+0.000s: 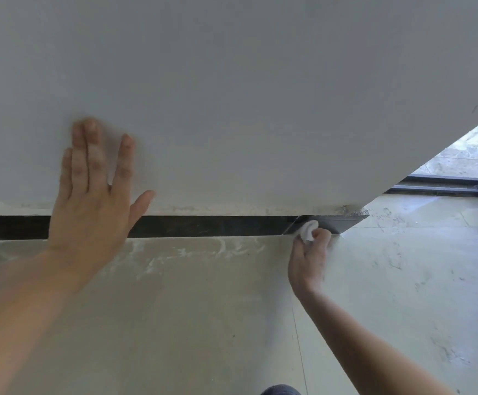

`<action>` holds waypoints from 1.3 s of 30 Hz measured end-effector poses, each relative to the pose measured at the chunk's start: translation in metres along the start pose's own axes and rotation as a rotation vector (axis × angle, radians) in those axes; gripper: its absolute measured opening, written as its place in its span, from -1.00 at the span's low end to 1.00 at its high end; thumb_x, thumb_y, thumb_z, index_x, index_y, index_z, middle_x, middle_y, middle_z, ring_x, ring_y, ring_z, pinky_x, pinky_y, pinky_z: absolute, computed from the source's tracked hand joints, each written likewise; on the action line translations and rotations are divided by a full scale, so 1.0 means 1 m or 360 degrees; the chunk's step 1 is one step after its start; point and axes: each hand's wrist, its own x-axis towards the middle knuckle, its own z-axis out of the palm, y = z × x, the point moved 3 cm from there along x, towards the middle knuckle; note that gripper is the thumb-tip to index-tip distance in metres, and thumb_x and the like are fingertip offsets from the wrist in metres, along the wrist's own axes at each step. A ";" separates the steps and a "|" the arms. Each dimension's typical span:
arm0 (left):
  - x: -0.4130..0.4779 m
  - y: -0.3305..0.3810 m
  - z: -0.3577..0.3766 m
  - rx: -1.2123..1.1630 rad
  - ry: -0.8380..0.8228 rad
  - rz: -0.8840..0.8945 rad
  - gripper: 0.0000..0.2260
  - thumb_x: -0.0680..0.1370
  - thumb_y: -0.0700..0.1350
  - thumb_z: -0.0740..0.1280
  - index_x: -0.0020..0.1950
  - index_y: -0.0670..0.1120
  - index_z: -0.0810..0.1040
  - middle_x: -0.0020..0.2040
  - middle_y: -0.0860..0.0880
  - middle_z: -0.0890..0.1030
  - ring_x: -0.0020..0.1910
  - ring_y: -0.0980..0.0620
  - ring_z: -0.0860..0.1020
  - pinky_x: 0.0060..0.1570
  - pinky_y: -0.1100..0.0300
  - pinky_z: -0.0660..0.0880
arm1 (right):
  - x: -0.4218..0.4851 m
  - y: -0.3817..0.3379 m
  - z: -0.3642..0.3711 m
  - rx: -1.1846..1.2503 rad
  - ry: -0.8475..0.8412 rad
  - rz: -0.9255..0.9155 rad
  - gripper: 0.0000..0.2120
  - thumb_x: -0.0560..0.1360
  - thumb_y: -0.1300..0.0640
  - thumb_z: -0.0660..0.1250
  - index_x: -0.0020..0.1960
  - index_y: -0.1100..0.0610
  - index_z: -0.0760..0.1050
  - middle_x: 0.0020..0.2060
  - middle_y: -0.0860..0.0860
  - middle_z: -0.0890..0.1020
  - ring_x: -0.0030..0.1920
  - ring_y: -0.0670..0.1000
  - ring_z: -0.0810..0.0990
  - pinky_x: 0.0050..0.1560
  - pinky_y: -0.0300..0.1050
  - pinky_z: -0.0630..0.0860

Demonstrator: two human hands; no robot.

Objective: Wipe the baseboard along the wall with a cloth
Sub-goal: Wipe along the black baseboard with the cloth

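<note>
We are seeing the right hand (309,252) gripping a small crumpled white cloth (307,230) and pressing it against the dark, narrow baseboard strip (203,226) near the strip's right end (by the wall corner). The left hand (89,201) is lying flat, fingers spread, on the pale grey wall (232,95) above the baseboard.

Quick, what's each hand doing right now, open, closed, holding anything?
Left hand: open, fingers spread flat against the wall, holding nothing.
Right hand: closed around the white cloth, pressing it to the dark baseboard.
</note>
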 end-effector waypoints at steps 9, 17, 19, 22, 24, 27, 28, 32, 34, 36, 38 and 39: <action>-0.005 -0.010 0.006 -0.0018 -0.0109 -0.0135 -0.24 0.60 0.14 0.20 0.54 -0.19 -0.18 0.42 -0.53 -0.04 0.48 -0.35 -0.19 0.42 -0.18 -0.01 | -0.042 -0.038 0.073 0.0068 -0.0164 -0.0047 -0.86 0.50 0.36 0.12 0.00 0.18 0.23 0.06 0.04 0.26 -0.16 -0.01 0.33 -0.16 -0.19 0.33; -0.003 -0.011 0.003 -0.0082 -0.0130 -0.0119 -0.19 0.54 0.08 0.29 0.54 -0.19 -0.16 0.41 -0.54 -0.03 0.44 -0.44 -0.08 0.45 -0.09 -0.18 | -0.078 -0.058 0.099 -0.0248 -0.0882 -0.0851 -0.87 0.56 0.19 0.14 0.08 0.21 0.33 0.07 0.09 0.35 -0.23 0.23 0.49 -0.30 0.09 0.48; -0.004 -0.015 0.002 -0.0082 -0.0119 -0.0102 -0.19 0.54 0.08 0.29 0.53 -0.15 -0.19 0.42 -0.52 -0.03 0.45 -0.42 -0.08 0.45 -0.01 -0.27 | -0.081 -0.051 0.088 -0.0229 -0.0924 -0.0914 -0.89 0.56 0.17 0.16 0.05 0.18 0.32 0.01 0.05 0.37 -0.23 0.18 0.49 -0.30 0.05 0.46; -0.005 -0.017 0.002 -0.0106 -0.0118 -0.0094 -0.22 0.58 0.10 0.27 0.53 -0.14 -0.19 0.43 -0.50 -0.05 0.48 -0.35 -0.15 0.45 0.02 -0.30 | -0.073 -0.022 0.059 -0.0037 -0.0673 -0.0477 -0.93 0.55 0.19 0.19 0.00 0.11 0.31 -0.12 0.01 0.42 -0.19 0.07 0.46 -0.26 -0.10 0.41; -0.006 -0.016 0.001 -0.0108 -0.0114 -0.0085 -0.26 0.60 0.13 0.20 0.54 -0.14 -0.18 0.44 -0.48 -0.07 0.49 -0.30 -0.19 0.45 0.03 -0.30 | -0.053 -0.005 0.037 0.0158 -0.0254 0.0041 -0.92 0.54 0.24 0.18 -0.07 0.11 0.28 -0.14 0.04 0.43 -0.14 0.06 0.44 -0.26 -0.21 0.36; -0.006 -0.017 0.000 -0.0121 -0.0120 -0.0086 -0.29 0.60 0.13 0.16 0.54 -0.13 -0.16 0.46 -0.45 -0.07 0.48 -0.35 -0.13 0.45 0.03 -0.30 | -0.020 -0.002 0.020 0.0347 0.0156 0.0503 -0.92 0.52 0.26 0.15 -0.03 0.15 0.25 -0.13 0.08 0.46 -0.10 0.07 0.47 -0.17 -0.15 0.37; -0.006 -0.017 0.000 -0.0123 -0.0127 -0.0087 -0.29 0.60 0.13 0.18 0.54 -0.13 -0.16 0.46 -0.44 -0.07 0.47 -0.35 -0.13 0.45 0.04 -0.30 | -0.012 -0.004 0.023 0.0378 0.0207 0.0578 -0.91 0.51 0.26 0.15 -0.01 0.16 0.26 -0.17 0.05 0.48 -0.11 0.07 0.49 -0.11 -0.14 0.37; -0.006 -0.017 -0.001 -0.0097 -0.0134 -0.0072 -0.25 0.56 0.11 0.23 0.55 -0.12 -0.15 0.47 -0.41 -0.08 0.49 -0.29 -0.16 0.45 0.04 -0.28 | -0.017 -0.028 0.056 0.0416 0.0118 0.0702 -0.95 0.51 0.26 0.11 -0.03 0.17 0.28 -0.28 0.00 0.52 -0.23 0.07 0.53 -0.17 -0.13 0.43; -0.006 -0.016 -0.002 -0.0069 -0.0127 -0.0071 -0.25 0.56 0.12 0.23 0.55 -0.11 -0.14 0.47 -0.39 -0.09 0.49 -0.31 -0.14 0.46 0.02 -0.25 | -0.037 -0.045 0.078 0.0409 -0.0040 0.0640 -0.96 0.52 0.30 0.12 -0.06 0.19 0.29 -0.33 -0.04 0.46 -0.31 0.01 0.48 -0.32 -0.29 0.39; -0.006 -0.015 -0.002 -0.0070 -0.0138 -0.0081 -0.26 0.56 0.12 0.22 0.55 -0.10 -0.15 0.48 -0.40 -0.09 0.48 -0.32 -0.13 0.45 0.00 -0.21 | -0.058 -0.059 0.097 0.0439 -0.0209 0.0526 -0.92 0.51 0.34 0.15 -0.07 0.20 0.29 -0.34 -0.06 0.42 -0.34 -0.05 0.43 -0.38 -0.33 0.34; -0.006 -0.014 -0.003 -0.0082 -0.0151 -0.0086 -0.27 0.57 0.13 0.19 0.55 -0.10 -0.16 0.48 -0.40 -0.08 0.48 -0.31 -0.13 0.45 -0.01 -0.20 | -0.076 -0.068 0.113 0.0452 -0.0410 0.0471 -0.91 0.50 0.33 0.19 -0.07 0.19 0.30 -0.31 -0.03 0.41 -0.30 -0.02 0.43 -0.28 -0.23 0.34; -0.006 -0.014 -0.002 -0.0079 -0.0156 -0.0083 -0.27 0.57 0.13 0.18 0.55 -0.10 -0.17 0.48 -0.40 -0.09 0.48 -0.31 -0.14 0.45 0.00 -0.23 | -0.082 -0.070 0.119 0.0456 -0.0531 0.0463 -0.91 0.50 0.32 0.21 -0.07 0.19 0.31 -0.30 -0.01 0.42 -0.27 -0.01 0.43 -0.25 -0.20 0.34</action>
